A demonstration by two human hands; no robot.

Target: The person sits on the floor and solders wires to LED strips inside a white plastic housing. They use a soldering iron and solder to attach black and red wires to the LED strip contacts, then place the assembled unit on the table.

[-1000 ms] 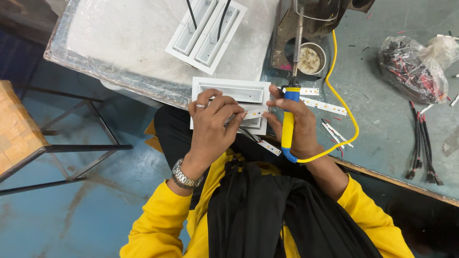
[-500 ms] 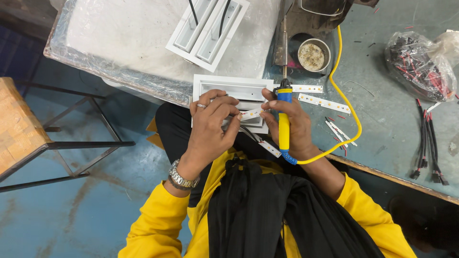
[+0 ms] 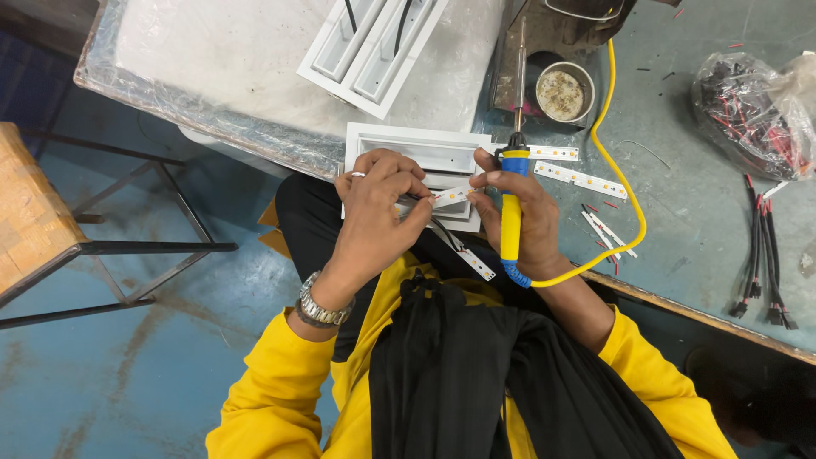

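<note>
My left hand pinches a small white LED strip with thin wires over a white rectangular light housing resting on my lap. My right hand grips the yellow-and-blue handle of a soldering iron. Its metal tip points up and away toward the bench, and its yellow cord loops to the right. The fingertips of both hands meet at the strip.
Another white double housing lies on a plastic-covered board. On the grey bench are loose LED strips, a round tin, a bag of red-black wires and black cables. A wooden stool stands left.
The soldering iron has swung from tilted to nearly upright, its tip pointing further away. Both hands have stayed together at the LED strip over the housing.
</note>
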